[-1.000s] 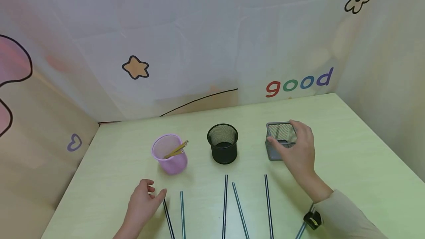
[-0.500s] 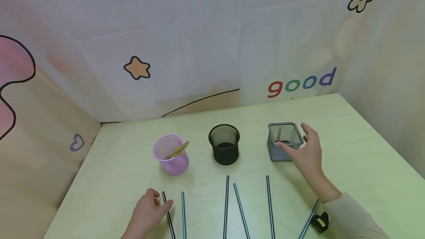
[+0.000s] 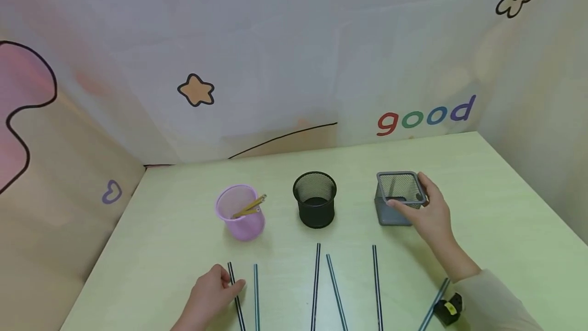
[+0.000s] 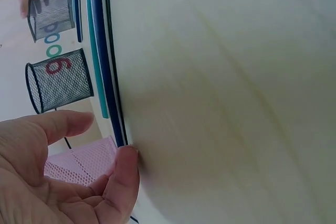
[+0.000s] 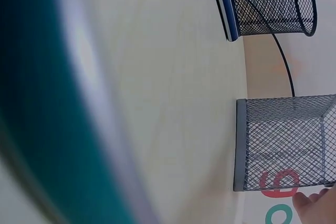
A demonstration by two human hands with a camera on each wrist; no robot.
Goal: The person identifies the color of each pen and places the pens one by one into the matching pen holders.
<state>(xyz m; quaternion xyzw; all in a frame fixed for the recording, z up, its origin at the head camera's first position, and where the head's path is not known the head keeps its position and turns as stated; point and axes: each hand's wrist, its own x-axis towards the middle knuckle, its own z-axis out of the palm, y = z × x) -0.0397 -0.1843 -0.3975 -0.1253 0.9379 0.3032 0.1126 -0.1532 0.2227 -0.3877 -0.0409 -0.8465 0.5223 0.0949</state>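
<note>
My left hand [image 3: 211, 292] is at the far end of a dark blue striped stick [image 3: 238, 310], finger and thumb on either side. In the left wrist view my fingertip meets the end of the dark blue stick [image 4: 103, 51], and a gap shows between it and the thumb. My right hand [image 3: 434, 218] holds the grey square mesh pen holder [image 3: 390, 213] at its right front corner, thumb over the front rim and fingers along the right side. The right wrist view shows only fingertips beside the grey mesh wall [image 5: 283, 140].
A black round mesh pen holder [image 3: 316, 213] stands mid-table. To its left, a pink pen cup [image 3: 245, 229] bears yellow pencils [image 3: 248, 208]. Several dark blue and teal sticks [image 3: 337, 290] lie along the front of the table. A printed cloth [image 3: 285, 65] hangs behind.
My left hand has moved right and down, bringing finger and thumb around the dark blue stick's end. My right hand drew back from the grey holder's rim, then closed in on its right side.
</note>
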